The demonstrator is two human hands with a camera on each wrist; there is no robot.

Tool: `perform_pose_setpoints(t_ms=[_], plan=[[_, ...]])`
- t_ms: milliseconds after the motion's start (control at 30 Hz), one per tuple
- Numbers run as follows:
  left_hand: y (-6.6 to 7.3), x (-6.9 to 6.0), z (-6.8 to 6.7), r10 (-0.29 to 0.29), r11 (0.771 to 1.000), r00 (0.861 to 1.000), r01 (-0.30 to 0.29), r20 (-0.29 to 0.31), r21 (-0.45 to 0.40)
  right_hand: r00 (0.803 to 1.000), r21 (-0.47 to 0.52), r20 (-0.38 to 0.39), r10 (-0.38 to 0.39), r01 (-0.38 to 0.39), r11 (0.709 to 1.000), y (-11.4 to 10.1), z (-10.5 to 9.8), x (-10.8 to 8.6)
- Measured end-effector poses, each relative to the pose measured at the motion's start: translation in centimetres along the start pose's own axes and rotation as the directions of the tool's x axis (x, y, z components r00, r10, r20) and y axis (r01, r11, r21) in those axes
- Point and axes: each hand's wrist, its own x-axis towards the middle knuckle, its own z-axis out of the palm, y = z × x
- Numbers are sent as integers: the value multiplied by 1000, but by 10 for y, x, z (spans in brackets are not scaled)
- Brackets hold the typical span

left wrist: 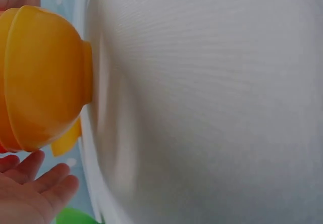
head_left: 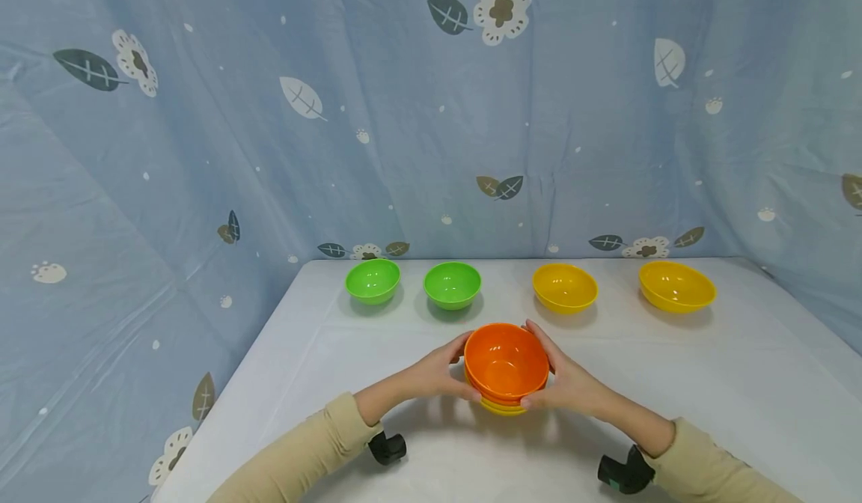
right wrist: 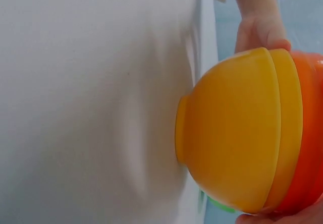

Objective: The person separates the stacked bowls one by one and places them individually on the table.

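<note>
Between my two hands is a nested stack of bowls, with an orange bowl [head_left: 506, 361] on top and a yellow bowl [left wrist: 48, 77] at the bottom. My left hand [head_left: 436, 372] grips the stack's left side, thumb toward the near rim. On the opposite side my right hand [head_left: 572, 381] holds it the same way, its thumb at the front. In the right wrist view, a second yellow rim shows between the lowest yellow bowl [right wrist: 232, 133] and the orange. The stack is upright, its base close to the cloth; whether they touch I cannot tell.
Along the back of the white-covered table [head_left: 323, 413] stand two green bowls, one at far left [head_left: 373, 282] and another beside it [head_left: 453, 286]. Further right are two yellow bowls, a nearer one [head_left: 565, 288] and a far-right one [head_left: 676, 287]. A patterned blue curtain [head_left: 404, 114] hangs behind.
</note>
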Motion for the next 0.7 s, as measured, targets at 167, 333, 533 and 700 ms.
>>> perform_pose_setpoints(t_ms=[167, 333, 533, 700], plan=[[1, 0, 1, 11, 1000, 1000, -10, 17, -24, 999, -10, -38, -3, 2, 1000, -4, 4, 0], [1, 2, 1, 24, 999, 999, -23, 28, -38, 998, -35, -62, 0, -3, 999, -7, 7, 0], [-2, 4, 3, 56, 998, 998, -55, 32, -35, 997, -52, -83, 6, -11, 999, -8, 10, 1], [-5, 5, 5, 47, 999, 998, -47, 28, -26, 993, -73, -116, -16, 8, 997, -10, 12, 2]])
